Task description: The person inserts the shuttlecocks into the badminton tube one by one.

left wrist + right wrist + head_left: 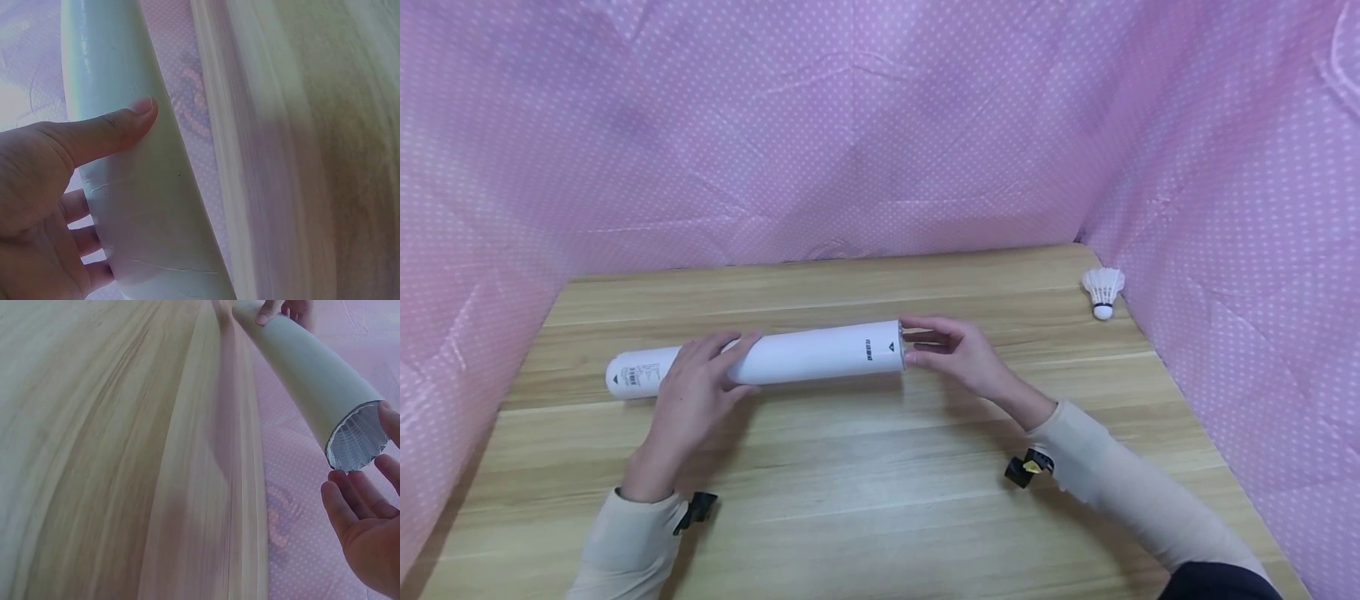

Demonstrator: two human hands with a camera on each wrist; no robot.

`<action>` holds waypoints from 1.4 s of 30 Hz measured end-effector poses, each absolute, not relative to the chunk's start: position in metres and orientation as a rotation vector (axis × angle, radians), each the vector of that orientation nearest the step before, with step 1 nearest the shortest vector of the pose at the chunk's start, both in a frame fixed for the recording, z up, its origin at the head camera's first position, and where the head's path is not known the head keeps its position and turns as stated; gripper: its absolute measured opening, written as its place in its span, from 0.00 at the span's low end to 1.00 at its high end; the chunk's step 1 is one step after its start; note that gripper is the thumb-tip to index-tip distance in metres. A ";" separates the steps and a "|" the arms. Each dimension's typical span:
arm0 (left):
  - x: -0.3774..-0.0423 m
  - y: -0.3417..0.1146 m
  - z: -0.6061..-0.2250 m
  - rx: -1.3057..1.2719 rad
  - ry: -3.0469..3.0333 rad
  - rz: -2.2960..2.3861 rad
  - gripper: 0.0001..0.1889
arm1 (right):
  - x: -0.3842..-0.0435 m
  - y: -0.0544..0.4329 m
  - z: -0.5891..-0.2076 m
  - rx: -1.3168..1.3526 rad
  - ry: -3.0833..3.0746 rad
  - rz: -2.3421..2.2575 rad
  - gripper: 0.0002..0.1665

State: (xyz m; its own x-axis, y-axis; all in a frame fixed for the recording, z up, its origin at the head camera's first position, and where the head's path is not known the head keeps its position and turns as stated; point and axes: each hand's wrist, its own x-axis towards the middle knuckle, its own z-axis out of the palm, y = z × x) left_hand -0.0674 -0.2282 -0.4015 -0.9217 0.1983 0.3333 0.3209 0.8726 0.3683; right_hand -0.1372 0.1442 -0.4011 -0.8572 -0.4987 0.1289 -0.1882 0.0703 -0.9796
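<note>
A long white shuttlecock tube (820, 352) with dark print lies sideways across the middle of the head view. My left hand (694, 393) grips it left of its middle; the thumb (119, 131) lies along the near side in the left wrist view. At the tube's right end is my right hand (964, 358), fingers extended around the rim. The right wrist view shows that end uncapped, with white feathers (359, 440) just inside. The right fingers (340, 509) spread at the rim, with nothing held between them. Whether the fingertips touch the rim, I cannot tell.
One white feather shuttlecock (1103, 293) rests on the wooden table (865, 500) near its far right corner, cork toward me. Pink dotted cloth (850, 150) hangs behind and along both sides of the table.
</note>
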 end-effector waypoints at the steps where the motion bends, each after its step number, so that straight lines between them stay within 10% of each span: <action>1: -0.067 -0.228 -0.401 -0.389 -2.759 -0.612 0.43 | -0.137 0.144 -0.401 -0.701 2.107 -1.867 0.31; 22: -0.067 -0.225 -0.401 -0.367 -2.754 -0.614 0.43 | -0.142 0.153 -0.397 -0.772 2.190 -1.799 0.32; 42: -0.062 -0.240 -0.403 -0.378 -2.718 -0.588 0.43 | -0.215 0.318 -0.385 -0.179 3.039 -1.261 0.35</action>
